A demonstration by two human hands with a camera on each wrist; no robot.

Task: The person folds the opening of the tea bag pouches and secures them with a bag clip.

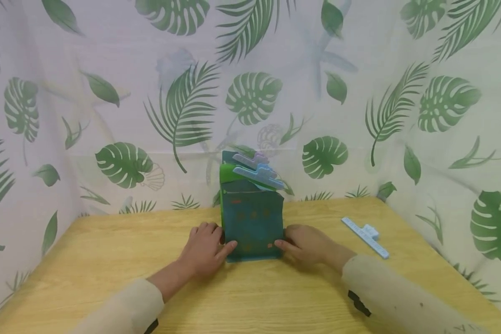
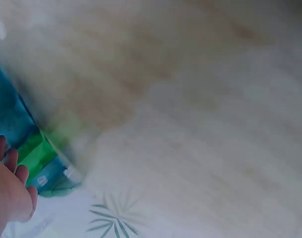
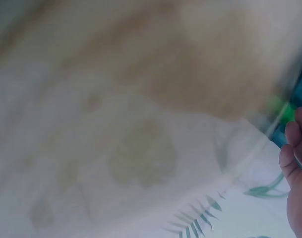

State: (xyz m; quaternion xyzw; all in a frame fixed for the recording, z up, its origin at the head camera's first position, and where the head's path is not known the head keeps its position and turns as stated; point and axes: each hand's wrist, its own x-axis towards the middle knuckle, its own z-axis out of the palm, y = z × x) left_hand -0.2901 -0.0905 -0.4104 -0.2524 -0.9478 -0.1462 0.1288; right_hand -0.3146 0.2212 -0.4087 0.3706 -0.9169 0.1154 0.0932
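A dark teal bag [image 1: 253, 222] stands upright on the table in front of a green bag [image 1: 229, 174], with another teal one behind. Across the folded top of the group sit a light blue sealing clip [image 1: 259, 175] and a lilac sealing clip [image 1: 248, 160]. My left hand [image 1: 205, 248] holds the front bag's lower left side, thumb on its face and fingers round the edge. At the lower right side, my right hand [image 1: 306, 246] grips it the same way. Both wrist views catch fingers along the bags' sides.
Right of the bags, a loose light blue sealing clip [image 1: 365, 236] lies on the wooden table [image 1: 121, 260]. A white leaf-printed cloth [image 1: 271, 55] hangs behind and along both sides.
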